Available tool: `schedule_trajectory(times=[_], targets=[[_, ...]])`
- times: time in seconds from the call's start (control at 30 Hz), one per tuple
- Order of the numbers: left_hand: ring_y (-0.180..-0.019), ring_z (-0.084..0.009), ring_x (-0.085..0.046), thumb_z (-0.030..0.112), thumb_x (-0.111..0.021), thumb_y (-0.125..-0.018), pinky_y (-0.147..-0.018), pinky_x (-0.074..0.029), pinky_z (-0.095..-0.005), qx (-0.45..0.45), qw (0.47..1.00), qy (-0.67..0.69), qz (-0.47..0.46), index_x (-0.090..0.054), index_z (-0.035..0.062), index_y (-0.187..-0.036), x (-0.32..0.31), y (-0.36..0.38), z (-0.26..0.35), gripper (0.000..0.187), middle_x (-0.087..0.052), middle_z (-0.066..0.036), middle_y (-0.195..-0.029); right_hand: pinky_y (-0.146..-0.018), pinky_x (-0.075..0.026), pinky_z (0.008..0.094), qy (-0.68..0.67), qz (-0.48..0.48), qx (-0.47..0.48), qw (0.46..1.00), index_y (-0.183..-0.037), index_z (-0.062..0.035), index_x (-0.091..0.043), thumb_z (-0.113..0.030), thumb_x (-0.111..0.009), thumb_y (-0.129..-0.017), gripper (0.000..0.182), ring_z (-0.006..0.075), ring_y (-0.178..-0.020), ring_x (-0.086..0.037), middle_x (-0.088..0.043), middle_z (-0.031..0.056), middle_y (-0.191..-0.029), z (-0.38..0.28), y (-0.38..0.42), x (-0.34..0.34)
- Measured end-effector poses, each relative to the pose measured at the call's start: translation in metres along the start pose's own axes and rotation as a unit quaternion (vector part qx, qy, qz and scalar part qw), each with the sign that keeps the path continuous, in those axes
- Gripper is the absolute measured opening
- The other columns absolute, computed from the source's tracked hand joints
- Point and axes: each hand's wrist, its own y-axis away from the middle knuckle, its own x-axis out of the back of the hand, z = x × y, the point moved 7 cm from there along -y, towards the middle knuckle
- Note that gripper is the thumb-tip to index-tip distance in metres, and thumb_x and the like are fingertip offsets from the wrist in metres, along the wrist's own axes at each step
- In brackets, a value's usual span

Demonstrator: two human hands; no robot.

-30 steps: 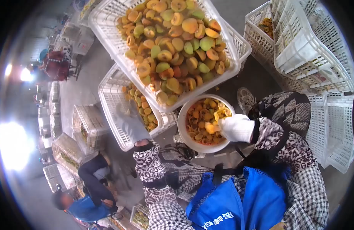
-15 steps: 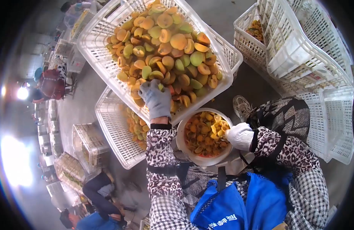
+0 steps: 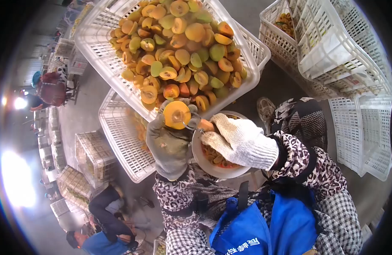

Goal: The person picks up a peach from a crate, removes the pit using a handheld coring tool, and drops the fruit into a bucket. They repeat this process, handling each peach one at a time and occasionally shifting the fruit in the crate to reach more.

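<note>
My left hand (image 3: 170, 142), in a grey glove, is closed around a halved yellow fruit (image 3: 177, 111) that looks like a peach, its cut face turned up. In a white knitted glove, my right hand (image 3: 242, 140) grips the orange-brown handle of a small pitting tool (image 3: 205, 125). The tool's curved metal loop meets the right edge of the peach half. Below both hands sits a white bucket (image 3: 199, 158) with fruit pieces inside, partly hidden by my right hand. Just beyond my left hand is a large white crate (image 3: 96, 49) heaped with halved fruit.
Under the big crate, another white crate (image 3: 127, 159) holds more fruit. Stacked white crates (image 3: 327, 55) stand at the right, with a further crate (image 3: 361, 136) nearer. A person in blue (image 3: 104, 244) sits at lower left, and another person in red (image 3: 51, 91) is farther off.
My left hand has come back from the heap with a peach half, palm now turned up. My right hand has moved left from the bucket's rim, and the tool now shows against the fruit.
</note>
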Motion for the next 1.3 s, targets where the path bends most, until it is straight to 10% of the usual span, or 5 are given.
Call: schedule_trajectory(times=[0.57,0.77,0.83,1.17,1.3], targets=[[-0.081,-0.0213,-0.06,0.039,-0.038,-0.104,-0.074,-0.053,-0.0371,-0.084,0.977,-0.171,0.099,-0.052,0.0019,-0.108,-0.011,0.018,-0.006,0.04,-0.059,-0.013,-0.096,-0.052,-0.049,0.038,-0.225,-0.226,-0.251,0.914,-0.103,0.001,-0.058,-0.03,-0.058,-0.092,0.033,0.0297,-0.068,-0.062,-0.055,0.0162,-0.073,0.002,0.016,-0.053],[-0.071,-0.0197,-0.058,0.038,-0.039,-0.103,-0.066,-0.05,-0.0316,-0.082,0.962,-0.237,0.105,-0.054,0.0022,-0.098,0.005,0.014,-0.006,0.04,-0.059,-0.01,-0.081,-0.073,-0.05,0.0353,-0.567,-0.293,-0.505,0.582,-0.106,0.0027,-0.06,-0.041,-0.049,-0.097,0.046,0.027,-0.086,-0.067,-0.066,0.02,-0.088,-0.001,0.021,-0.062],[-0.068,-0.0197,-0.057,0.038,-0.039,-0.103,-0.064,-0.049,-0.0308,-0.088,0.958,-0.237,0.134,-0.055,0.0021,-0.096,0.003,0.013,-0.008,0.04,-0.058,-0.01,-0.079,-0.065,-0.051,0.0368,-0.229,-0.308,-0.263,0.885,-0.107,0.0057,-0.059,-0.035,-0.052,-0.097,0.043,0.0301,-0.068,-0.065,-0.063,0.0226,-0.077,-0.005,0.013,-0.058],[-0.065,-0.0196,-0.057,0.037,-0.04,-0.103,-0.061,-0.048,-0.0312,-0.107,0.938,-0.281,0.171,-0.059,0.0003,-0.09,0.012,0.01,-0.008,0.043,-0.059,-0.01,-0.073,-0.057,-0.051,0.0363,-0.26,-0.236,-0.235,0.906,-0.118,0.0022,-0.058,-0.033,-0.053,-0.097,0.042,0.0284,-0.067,-0.063,-0.057,0.0143,-0.07,-0.004,0.004,-0.045],[-0.061,-0.0195,-0.057,0.036,-0.037,-0.103,-0.057,-0.046,-0.0304,-0.138,0.939,-0.299,0.099,-0.06,-0.0011,-0.089,0.015,0.009,-0.008,0.046,-0.06,-0.011,-0.07,-0.033,-0.031,0.02,-0.634,-0.341,-0.619,0.313,-0.083,-0.0118,-0.053,-0.04,-0.055,-0.097,0.032,0.003,-0.04,-0.038,-0.045,-0.0049,-0.058,-0.012,0.028,-0.049]])
